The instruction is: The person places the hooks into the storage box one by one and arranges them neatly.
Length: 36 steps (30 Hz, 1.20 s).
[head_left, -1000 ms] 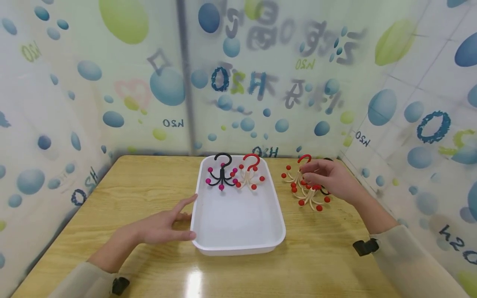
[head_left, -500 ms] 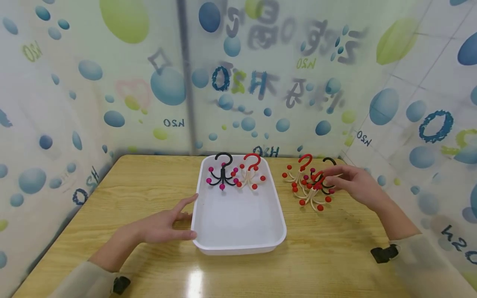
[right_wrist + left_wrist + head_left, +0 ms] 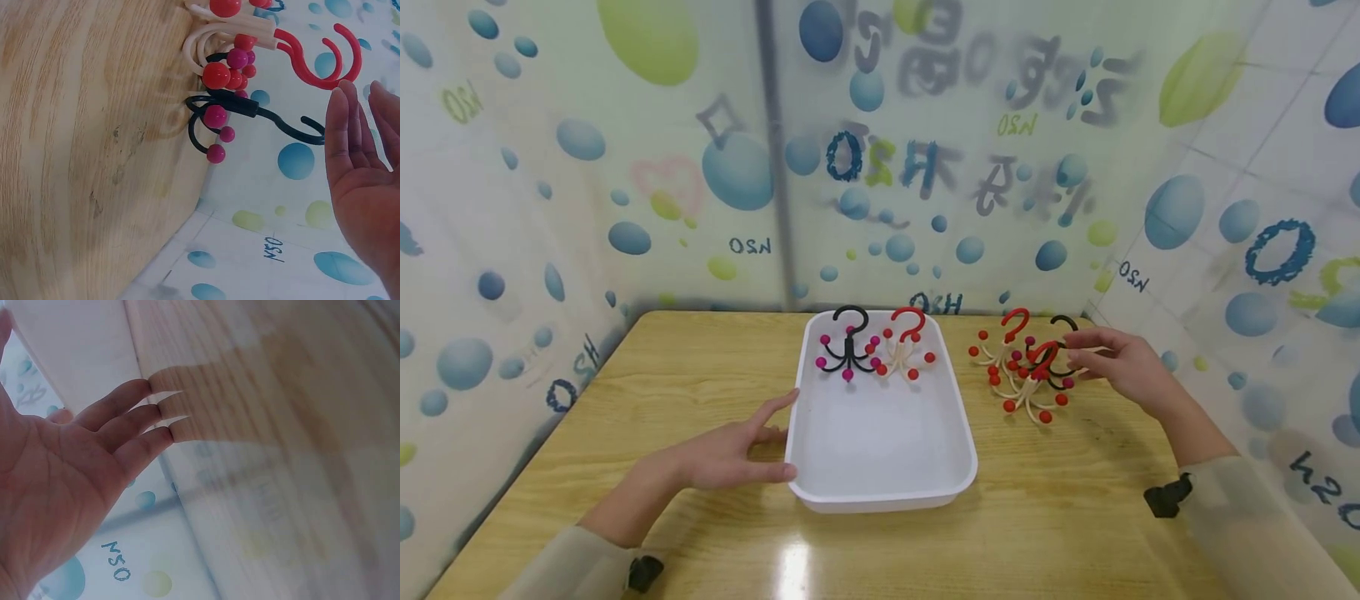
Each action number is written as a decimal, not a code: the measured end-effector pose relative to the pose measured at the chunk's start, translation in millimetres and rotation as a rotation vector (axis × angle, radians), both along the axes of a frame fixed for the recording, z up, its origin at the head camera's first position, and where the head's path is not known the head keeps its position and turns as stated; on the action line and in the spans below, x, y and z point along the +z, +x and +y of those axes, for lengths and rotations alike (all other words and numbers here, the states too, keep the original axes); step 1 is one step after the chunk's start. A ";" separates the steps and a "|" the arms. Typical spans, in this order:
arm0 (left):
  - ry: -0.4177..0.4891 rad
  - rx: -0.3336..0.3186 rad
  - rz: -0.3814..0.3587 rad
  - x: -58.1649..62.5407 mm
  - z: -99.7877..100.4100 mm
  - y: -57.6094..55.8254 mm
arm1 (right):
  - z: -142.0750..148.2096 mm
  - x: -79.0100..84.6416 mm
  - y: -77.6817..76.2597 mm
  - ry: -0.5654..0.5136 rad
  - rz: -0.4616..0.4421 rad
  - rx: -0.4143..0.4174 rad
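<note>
My left hand (image 3: 722,454) rests at the left side of a white tray (image 3: 883,503), thumb and fingertips along its rim. In the left wrist view that palm (image 3: 62,472) shows, fingers extended. At the tray's far end stand a black multi-arm hook hanger (image 3: 849,347) with pink balls and a cream one (image 3: 901,357) with red balls and a red hook. My right hand (image 3: 1123,368) is beside a cluster on the right, its straight fingers close to the hook of a black hanger (image 3: 237,104). Two cream hangers with red hooks, one in front (image 3: 1030,390) and one behind (image 3: 1004,354), crowd against it.
Everything stands on a wooden table (image 3: 700,358). Patterned curtain-like walls (image 3: 685,208) rise along its back and both sides. A black strap device (image 3: 1168,496) sits on the right wrist, another (image 3: 643,573) on the left.
My right hand has moved rightward, from over the cream hangers to the black hanger's hook at the cluster's right. The left hand and the tray stay in place.
</note>
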<state>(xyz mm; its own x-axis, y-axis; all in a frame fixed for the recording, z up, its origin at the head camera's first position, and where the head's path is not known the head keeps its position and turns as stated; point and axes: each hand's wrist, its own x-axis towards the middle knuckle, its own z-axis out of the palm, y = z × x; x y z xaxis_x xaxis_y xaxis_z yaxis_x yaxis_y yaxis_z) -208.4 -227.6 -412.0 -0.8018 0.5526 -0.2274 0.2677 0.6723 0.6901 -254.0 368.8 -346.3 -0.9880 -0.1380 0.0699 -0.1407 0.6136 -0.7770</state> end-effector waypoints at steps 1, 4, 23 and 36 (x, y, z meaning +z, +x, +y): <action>-0.002 0.000 0.000 0.0 0.0 -0.2 | 0.6 -1.0 -1.2 -0.006 -0.002 0.000; -0.005 -0.001 0.001 -0.1 -0.3 -0.6 | 2.3 -4.4 -4.3 -0.023 -0.006 0.002; -0.010 0.003 0.009 -1.2 -0.1 -0.8 | -4.1 -19.7 -14.5 -0.004 -0.055 0.010; -0.017 0.009 0.010 -0.1 0.0 0.4 | -15.5 -21.9 -14.6 0.021 -0.052 -0.034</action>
<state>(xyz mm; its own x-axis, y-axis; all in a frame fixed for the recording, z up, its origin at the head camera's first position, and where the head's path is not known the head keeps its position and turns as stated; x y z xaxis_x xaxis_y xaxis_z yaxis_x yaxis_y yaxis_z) -208.0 -227.5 -412.1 -0.8088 0.5419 -0.2285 0.2690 0.6864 0.6757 -268.6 353.3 -368.2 -0.9943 -0.1053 0.0158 -0.0794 0.6339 -0.7693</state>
